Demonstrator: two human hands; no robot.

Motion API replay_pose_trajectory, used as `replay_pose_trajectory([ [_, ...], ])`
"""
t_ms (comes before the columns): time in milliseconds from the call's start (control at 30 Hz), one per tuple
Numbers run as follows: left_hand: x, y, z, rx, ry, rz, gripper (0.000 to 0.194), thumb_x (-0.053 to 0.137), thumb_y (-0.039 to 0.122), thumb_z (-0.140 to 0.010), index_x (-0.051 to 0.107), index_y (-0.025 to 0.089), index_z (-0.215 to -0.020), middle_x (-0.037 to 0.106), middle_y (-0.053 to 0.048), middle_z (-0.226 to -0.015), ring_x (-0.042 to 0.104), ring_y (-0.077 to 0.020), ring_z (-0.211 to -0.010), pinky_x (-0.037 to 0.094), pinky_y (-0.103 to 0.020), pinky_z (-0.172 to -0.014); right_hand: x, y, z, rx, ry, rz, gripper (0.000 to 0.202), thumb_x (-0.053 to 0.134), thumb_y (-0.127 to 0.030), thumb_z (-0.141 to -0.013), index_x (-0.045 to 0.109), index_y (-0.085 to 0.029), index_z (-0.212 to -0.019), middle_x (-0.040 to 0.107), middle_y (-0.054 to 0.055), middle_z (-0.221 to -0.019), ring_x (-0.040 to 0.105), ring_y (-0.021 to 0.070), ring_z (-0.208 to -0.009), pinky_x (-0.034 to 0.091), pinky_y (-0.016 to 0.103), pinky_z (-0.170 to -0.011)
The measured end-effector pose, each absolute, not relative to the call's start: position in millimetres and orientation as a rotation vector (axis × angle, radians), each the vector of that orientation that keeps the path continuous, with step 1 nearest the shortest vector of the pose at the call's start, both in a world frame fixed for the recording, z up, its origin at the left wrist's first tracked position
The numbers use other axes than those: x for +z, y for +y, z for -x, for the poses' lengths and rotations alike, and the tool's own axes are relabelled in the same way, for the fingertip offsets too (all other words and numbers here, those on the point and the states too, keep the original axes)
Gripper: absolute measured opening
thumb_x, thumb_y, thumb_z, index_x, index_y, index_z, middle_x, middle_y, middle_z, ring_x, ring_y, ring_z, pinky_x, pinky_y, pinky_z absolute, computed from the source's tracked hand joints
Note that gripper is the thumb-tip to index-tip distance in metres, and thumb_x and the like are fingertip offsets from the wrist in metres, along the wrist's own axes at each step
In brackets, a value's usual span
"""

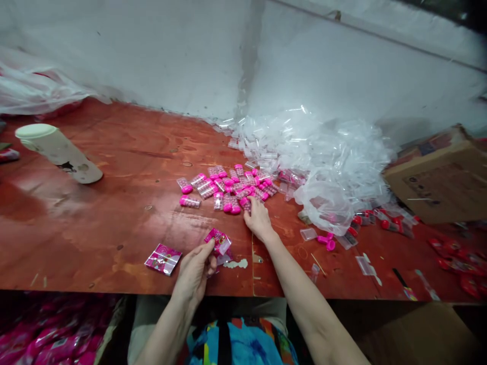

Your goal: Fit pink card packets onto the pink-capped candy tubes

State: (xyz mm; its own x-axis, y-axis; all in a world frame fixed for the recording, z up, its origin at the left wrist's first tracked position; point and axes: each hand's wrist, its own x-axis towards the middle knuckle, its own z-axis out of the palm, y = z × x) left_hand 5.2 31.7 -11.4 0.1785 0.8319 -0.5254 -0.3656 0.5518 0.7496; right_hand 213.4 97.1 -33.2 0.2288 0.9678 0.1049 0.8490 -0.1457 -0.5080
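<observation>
My left hand (196, 268) is closed on a shiny pink printed wrapper (218, 241), pinched between thumb and fingers just above the table's front part. My right hand (258, 219) reaches to the near edge of a pile of small clear containers with pink caps (228, 185), filled with small round pink pieces. Its thumb and fingertips close around one pink-capped container (245, 204) at the pile's near side. Another pink printed wrapper (163, 258) lies flat to the left of my left hand.
Behind the pile, clear plastic pieces and bags (315, 147) are heaped against the wall. A pale tumbler (72, 157) is at left, a cardboard box (437, 177) at right. Red-capped containers (395, 223) and a pink plastic part (327, 242) lie at right. Pink packets (57, 329) sit below the table edge.
</observation>
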Motion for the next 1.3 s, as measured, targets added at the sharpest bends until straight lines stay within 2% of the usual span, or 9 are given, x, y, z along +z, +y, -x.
replay_pose_trajectory([
  [100, -1.5, 32.2, -4.1, 0.898, 1.055, -0.498, 0.038, 0.076, 0.045, -0.07, 0.055, 0.015, -0.06, 0.051, 0.003, -0.042, 0.036, -0.0053, -0.037, 0.023, -0.019, -0.039, -28.8, 77.0, -217.1, 0.415, -1.626, 2.029, 0.05, 0.051, -0.013, -0.081, 0.048, -0.015, -0.131, 0.059, 0.016, -0.122, 0.056, 0.0266, -0.109, 0.041, 0.039, -0.095],
  [233, 4.2, 32.5, -4.8, 0.943, 1.001, -0.431, 0.035, 0.077, 0.041, -0.07, 0.055, 0.015, -0.06, 0.05, 0.003, -0.042, 0.037, -0.0054, -0.039, 0.025, -0.018, -0.039, -17.2, 36.4, -213.3, 0.681, -1.493, 1.847, 0.039, 0.048, -0.019, -0.084, 0.048, -0.017, -0.123, 0.065, 0.008, -0.105, 0.062, 0.0182, -0.087, 0.05, 0.03, -0.077],
  [333, 2.1, 31.5, -8.4, 0.957, 0.961, -0.341, 0.032, 0.079, 0.036, -0.068, 0.055, 0.016, -0.06, 0.05, 0.004, -0.043, 0.039, -0.0054, -0.04, 0.028, -0.018, -0.039, -7.0, 3.7, -196.0, 1.157, -1.15, 1.469, 0.034, 0.052, -0.027, -0.086, 0.048, -0.02, -0.119, 0.062, 0.001, -0.084, 0.057, 0.0124, -0.062, 0.047, 0.026, -0.059],
  [433, -0.1, 29.1, -13.3, 0.96, 0.962, -0.26, 0.028, 0.081, 0.03, -0.065, 0.056, 0.016, -0.06, 0.05, 0.005, -0.045, 0.039, -0.0052, -0.04, 0.03, -0.018, -0.039, -1.9, -19.2, -173.2, 1.385, -0.887, 1.241, 0.032, 0.056, -0.034, -0.087, 0.048, -0.022, -0.117, 0.058, -0.003, -0.076, 0.048, 0.0084, -0.049, 0.039, 0.023, -0.049],
  [800, 1.2, 17.9, -20.1, 0.97, 0.934, -0.302, 0.028, 0.079, 0.034, -0.068, 0.059, 0.015, -0.064, 0.05, 0.004, -0.045, 0.041, -0.0058, -0.041, 0.028, -0.017, -0.038, -11.1, -30.4, -144.4, 1.371, -0.866, 1.208, 0.035, 0.057, -0.044, -0.088, 0.049, -0.023, -0.114, 0.058, -0.003, -0.072, 0.045, 0.0069, -0.044, 0.035, 0.021, -0.043],
  [933, 0.2, 13.7, -19.4, 0.942, 0.898, -0.398, 0.031, 0.076, 0.038, -0.073, 0.059, 0.014, -0.063, 0.05, 0.003, -0.044, 0.043, -0.0065, -0.042, 0.031, -0.018, -0.041, -8.0, -34.0, -146.4, 1.47, -0.758, 1.112, 0.043, 0.059, -0.042, -0.087, 0.044, -0.025, -0.124, 0.057, -0.004, -0.071, 0.044, 0.0073, -0.045, 0.033, 0.019, -0.041],
  [1133, 4.9, 9.2, -19.0, 0.84, 0.846, -0.527, 0.035, 0.067, 0.046, -0.081, 0.064, 0.012, -0.07, 0.056, -0.001, -0.048, 0.047, -0.0082, -0.044, 0.028, -0.018, -0.041, -7.1, -34.1, -150.9, 1.647, -0.717, 1.001, 0.053, 0.054, -0.042, -0.091, 0.035, -0.025, -0.137, 0.053, -0.006, -0.066, 0.029, 0.0053, -0.041, 0.023, 0.017, -0.038],
  [1233, 5.7, 7.9, -20.8, 0.777, 0.86, -0.556, 0.038, 0.068, 0.047, -0.079, 0.065, 0.011, -0.068, 0.056, -0.002, -0.048, 0.048, -0.0081, -0.045, 0.025, -0.018, -0.039, -9.8, -38.0, -148.9, 1.485, -0.914, 1.137, 0.055, 0.052, -0.04, -0.092, 0.031, -0.025, -0.141, 0.053, -0.005, -0.068, 0.042, 0.0081, -0.048, 0.034, 0.02, -0.045],
  [1300, 4.9, 7.1, -22.2, 0.765, 0.895, -0.532, 0.038, 0.072, 0.047, -0.075, 0.063, 0.011, -0.065, 0.051, 0.001, -0.044, 0.042, -0.0059, -0.041, 0.023, -0.017, -0.039, -9.6, -41.9, -147.7, 1.297, -1.13, 1.277, 0.057, 0.053, -0.036, -0.092, 0.031, -0.025, -0.144, 0.058, -0.001, -0.075, 0.054, 0.0128, -0.062, 0.045, 0.026, -0.059],
])
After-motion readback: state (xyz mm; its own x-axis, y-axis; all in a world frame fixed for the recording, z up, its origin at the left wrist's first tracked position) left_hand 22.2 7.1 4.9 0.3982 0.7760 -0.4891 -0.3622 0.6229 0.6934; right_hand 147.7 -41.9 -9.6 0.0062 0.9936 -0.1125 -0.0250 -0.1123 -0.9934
